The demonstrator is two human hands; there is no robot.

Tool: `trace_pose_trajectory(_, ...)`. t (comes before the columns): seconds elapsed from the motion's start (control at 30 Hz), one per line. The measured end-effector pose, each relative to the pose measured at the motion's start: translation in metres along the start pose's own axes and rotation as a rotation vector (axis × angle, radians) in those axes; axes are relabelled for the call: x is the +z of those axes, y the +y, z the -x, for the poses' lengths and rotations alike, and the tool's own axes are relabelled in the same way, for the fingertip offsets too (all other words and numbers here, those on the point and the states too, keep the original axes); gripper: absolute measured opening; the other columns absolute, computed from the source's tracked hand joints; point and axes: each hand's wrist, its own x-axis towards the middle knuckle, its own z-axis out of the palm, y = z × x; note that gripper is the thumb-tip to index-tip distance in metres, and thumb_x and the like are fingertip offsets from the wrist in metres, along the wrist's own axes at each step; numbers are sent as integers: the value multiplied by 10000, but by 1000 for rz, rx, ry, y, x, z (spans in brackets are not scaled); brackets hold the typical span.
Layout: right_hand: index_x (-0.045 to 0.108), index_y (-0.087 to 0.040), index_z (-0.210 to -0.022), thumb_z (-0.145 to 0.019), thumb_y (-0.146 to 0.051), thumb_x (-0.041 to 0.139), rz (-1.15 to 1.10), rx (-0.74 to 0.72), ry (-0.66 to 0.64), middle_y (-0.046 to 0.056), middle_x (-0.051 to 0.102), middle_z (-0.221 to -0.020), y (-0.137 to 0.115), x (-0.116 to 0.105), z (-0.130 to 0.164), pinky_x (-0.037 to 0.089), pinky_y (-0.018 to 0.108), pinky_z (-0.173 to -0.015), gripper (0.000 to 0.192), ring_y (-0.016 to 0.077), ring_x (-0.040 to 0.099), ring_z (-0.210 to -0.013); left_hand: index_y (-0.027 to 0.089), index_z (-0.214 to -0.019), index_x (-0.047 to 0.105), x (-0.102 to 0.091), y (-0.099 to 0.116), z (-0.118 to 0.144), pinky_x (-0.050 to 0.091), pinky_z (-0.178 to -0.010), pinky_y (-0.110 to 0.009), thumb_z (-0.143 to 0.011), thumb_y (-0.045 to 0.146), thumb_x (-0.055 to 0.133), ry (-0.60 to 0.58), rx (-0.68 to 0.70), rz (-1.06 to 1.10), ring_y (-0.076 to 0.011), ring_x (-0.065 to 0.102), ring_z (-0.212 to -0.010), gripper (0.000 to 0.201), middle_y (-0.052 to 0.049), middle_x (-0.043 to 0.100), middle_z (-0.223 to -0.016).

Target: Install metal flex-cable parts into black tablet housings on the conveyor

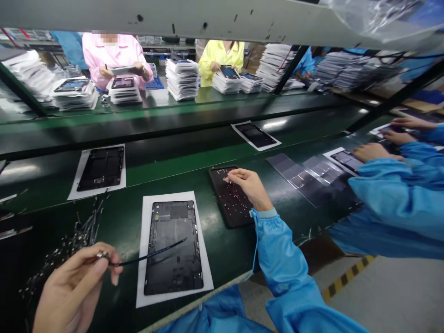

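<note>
My left hand [74, 286] pinches a thin black ribbon cable [156, 254] by its small metal connector end. The cable's free end stretches over a black tablet housing [173, 273], which lies on a white sheet [142, 277] in front of me. Over a black tray [239, 219] of tiny parts with red wires, my right hand [251, 187] has thumb and fingertips pressed together. Whatever sits between those fingertips is too small to make out. Beside my left hand lies a heap of similar cables [78, 240].
Two more housings on sheets lie on the green belt, one at left [100, 169] and another farther off [255, 134]. Clear plastic sheets [294, 180] are right of the tray. Co-workers' blue sleeves [391, 185] reach in there. A grey beam [208, 18] crosses overhead.
</note>
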Motion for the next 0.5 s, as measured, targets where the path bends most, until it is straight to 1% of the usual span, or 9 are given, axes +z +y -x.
trace_pose_trajectory(0.1, 662, -186, -833, -683, -489, 787, 7, -6, -2, 81, 762, -801, -2, -6, 0, 522, 363, -824, 360, 238, 718, -835, 212, -765, 716, 7, 7, -5, 559, -549, -240, -596, 360, 880, -63, -33, 78, -148, 592, -614, 278, -17, 665, -764)
trace_pose_trajectory(0.23, 664, -184, -830, -671, -508, 794, 16, -2, -13, 81, 764, -794, 0, -6, -1, 524, 361, -820, 384, 233, 720, -818, 175, -732, 730, 12, 11, -13, 552, -519, -235, -566, 367, 895, -96, -45, 87, -141, 585, -570, 303, -30, 665, -719)
trace_pose_trajectory(0.4, 653, -177, -808, -682, -520, 764, 111, 17, -58, 93, 765, -795, 2, 3, -2, 513, 331, -723, 382, 221, 701, -760, 160, -760, 751, 19, 1, -28, 539, -510, -221, -542, 332, 904, -116, -58, 146, -138, 600, -573, 317, -35, 676, -717)
trace_pose_trajectory(0.5, 646, -179, -813, -700, -511, 730, 164, 24, -86, 92, 765, -808, 2, 7, 0, 490, 307, -656, 361, 207, 683, -723, 154, -771, 760, 20, -2, -33, 530, -505, -210, -540, 321, 903, -126, -61, 164, -135, 601, -582, 319, -42, 680, -714)
